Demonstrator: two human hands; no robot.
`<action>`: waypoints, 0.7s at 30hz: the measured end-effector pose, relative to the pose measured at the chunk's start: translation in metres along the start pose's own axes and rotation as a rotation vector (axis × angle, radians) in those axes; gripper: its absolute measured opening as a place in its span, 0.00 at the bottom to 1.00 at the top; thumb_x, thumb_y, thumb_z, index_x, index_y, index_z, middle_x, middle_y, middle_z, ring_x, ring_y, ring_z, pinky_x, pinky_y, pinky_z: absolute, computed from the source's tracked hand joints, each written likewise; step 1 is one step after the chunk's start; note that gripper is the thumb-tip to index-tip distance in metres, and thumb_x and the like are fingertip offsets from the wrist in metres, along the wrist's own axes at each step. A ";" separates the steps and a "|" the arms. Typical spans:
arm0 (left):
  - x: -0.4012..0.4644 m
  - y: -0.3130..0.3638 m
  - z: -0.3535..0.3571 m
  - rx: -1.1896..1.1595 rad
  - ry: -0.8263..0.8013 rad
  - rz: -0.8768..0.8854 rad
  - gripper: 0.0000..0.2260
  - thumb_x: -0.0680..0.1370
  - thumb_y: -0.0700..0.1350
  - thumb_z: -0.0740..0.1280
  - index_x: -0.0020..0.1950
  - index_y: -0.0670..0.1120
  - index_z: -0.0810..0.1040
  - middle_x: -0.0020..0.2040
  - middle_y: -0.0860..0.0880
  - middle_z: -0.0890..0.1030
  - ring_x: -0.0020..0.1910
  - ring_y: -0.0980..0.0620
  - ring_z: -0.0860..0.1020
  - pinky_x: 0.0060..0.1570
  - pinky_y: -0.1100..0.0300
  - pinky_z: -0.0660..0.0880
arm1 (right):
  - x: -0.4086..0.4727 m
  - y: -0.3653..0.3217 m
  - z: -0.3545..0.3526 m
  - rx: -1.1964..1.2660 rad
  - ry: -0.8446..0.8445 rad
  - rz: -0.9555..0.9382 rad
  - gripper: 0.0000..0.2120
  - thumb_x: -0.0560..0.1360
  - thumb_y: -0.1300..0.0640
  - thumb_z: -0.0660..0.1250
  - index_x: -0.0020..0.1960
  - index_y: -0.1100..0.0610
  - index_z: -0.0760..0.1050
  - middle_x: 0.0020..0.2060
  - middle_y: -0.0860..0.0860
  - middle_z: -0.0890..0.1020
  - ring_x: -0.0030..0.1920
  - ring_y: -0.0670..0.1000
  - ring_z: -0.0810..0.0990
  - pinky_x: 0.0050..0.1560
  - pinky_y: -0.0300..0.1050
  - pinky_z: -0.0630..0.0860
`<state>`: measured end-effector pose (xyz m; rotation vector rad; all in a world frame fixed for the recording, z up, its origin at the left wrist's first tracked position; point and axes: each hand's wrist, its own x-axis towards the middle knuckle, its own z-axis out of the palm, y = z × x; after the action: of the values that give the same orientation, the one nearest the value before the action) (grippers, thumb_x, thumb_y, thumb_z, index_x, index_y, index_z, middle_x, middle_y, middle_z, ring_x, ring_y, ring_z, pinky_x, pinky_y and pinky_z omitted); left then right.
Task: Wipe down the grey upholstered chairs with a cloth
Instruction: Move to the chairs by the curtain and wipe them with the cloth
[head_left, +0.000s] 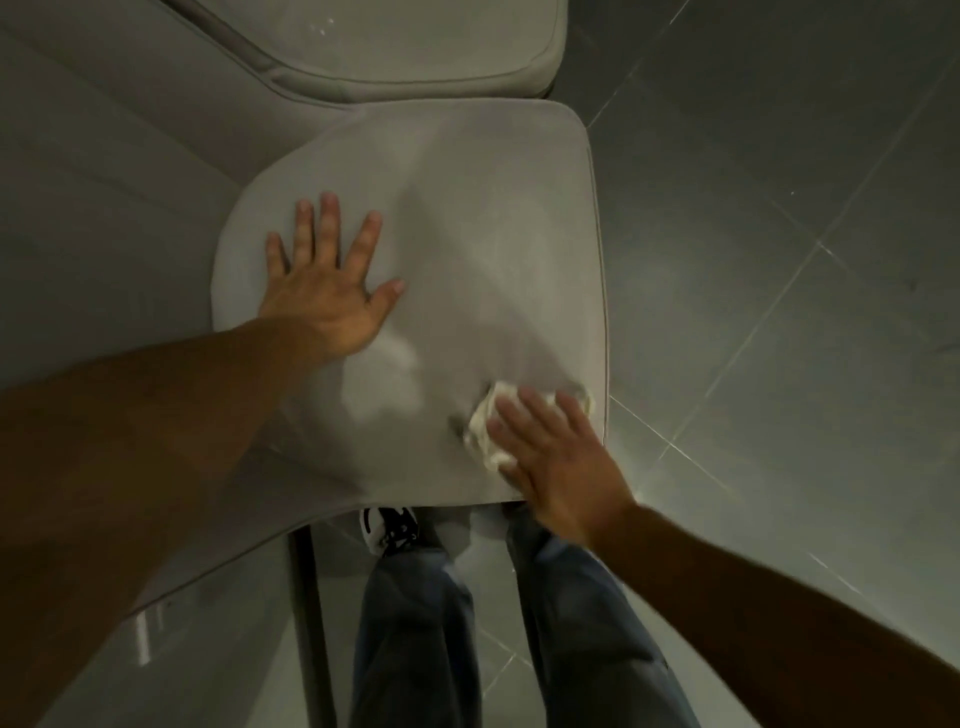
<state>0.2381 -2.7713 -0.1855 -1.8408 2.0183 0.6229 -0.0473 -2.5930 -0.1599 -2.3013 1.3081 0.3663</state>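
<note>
Right hand (558, 457) flat on the crumpled white cloth (485, 426), fingers straight, grip wide, pressing it onto the grey chair seat (483, 234) at lower centre-right. The cloth's long axis slants from lower left up to the right. Left hand (332, 291) lies splayed on the seat's left, grip wide. No readable writing.

The floor (779, 234) is laid in large glossy grey tiles with thin pale grout lines running slantwise, and it throws back soft patches of light. The light is dim and greenish-grey. A dark metal leg (311, 623) stands on the tiles at lower left.
</note>
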 end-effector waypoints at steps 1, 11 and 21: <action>-0.002 0.001 -0.002 0.006 -0.031 -0.003 0.36 0.76 0.74 0.42 0.80 0.62 0.33 0.81 0.48 0.30 0.80 0.44 0.32 0.77 0.38 0.36 | -0.015 -0.011 0.005 0.023 -0.014 -0.007 0.24 0.83 0.45 0.44 0.77 0.49 0.58 0.77 0.51 0.58 0.78 0.54 0.53 0.76 0.60 0.49; -0.035 0.015 0.019 -0.008 0.053 -0.017 0.32 0.82 0.66 0.43 0.83 0.55 0.37 0.83 0.46 0.35 0.81 0.45 0.36 0.78 0.39 0.40 | 0.039 0.009 -0.092 0.550 0.651 0.189 0.09 0.82 0.54 0.59 0.56 0.53 0.76 0.47 0.56 0.83 0.47 0.53 0.77 0.48 0.43 0.71; -0.058 0.028 0.065 -0.023 0.182 0.007 0.28 0.81 0.67 0.37 0.78 0.61 0.30 0.83 0.48 0.36 0.80 0.49 0.31 0.78 0.43 0.34 | 0.065 0.077 -0.052 0.174 0.279 0.175 0.22 0.83 0.49 0.52 0.74 0.55 0.66 0.76 0.55 0.63 0.77 0.59 0.56 0.76 0.58 0.52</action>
<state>0.2134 -2.6865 -0.2077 -1.9688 2.1395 0.4988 -0.0802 -2.7013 -0.1650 -2.1543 1.6133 -0.0167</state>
